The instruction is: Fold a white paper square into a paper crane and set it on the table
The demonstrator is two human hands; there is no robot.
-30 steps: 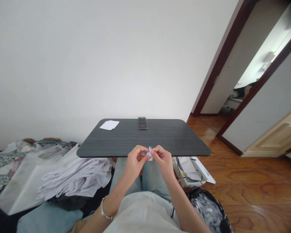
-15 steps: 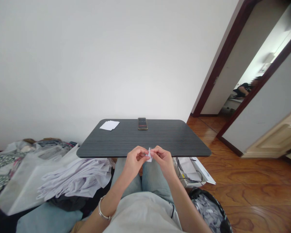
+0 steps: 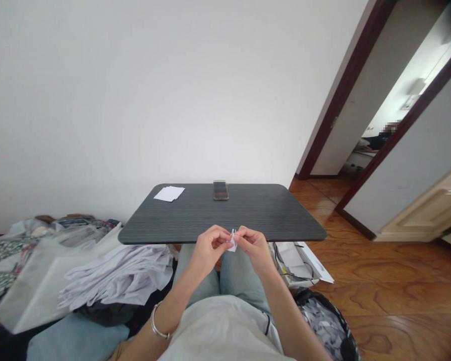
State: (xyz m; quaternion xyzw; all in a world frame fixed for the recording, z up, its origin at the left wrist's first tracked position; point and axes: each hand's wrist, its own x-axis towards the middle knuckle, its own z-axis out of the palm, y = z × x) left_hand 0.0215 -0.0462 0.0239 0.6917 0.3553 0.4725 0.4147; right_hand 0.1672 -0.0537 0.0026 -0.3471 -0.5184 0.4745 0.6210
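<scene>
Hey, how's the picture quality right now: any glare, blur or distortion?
Head view: soft light on the wall, faint sheen on the wooden floor; head view: the door frame leans strongly, probably wide-angle stretch; head view: the folded paper is too small for crisp detail.

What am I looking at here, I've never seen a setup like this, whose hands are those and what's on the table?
There's no machine here, just a person's two bare hands. The camera is worn on that person's head, looking forward and down, so you see roughly what they see. The left hand, whose wrist wears a silvery bangle, and the right hand share a fingertip grip on a small folded white paper near the table's closest edge. On the dark table lie some white sheets toward the far left, and a phone-like object at the far middle.
</scene>
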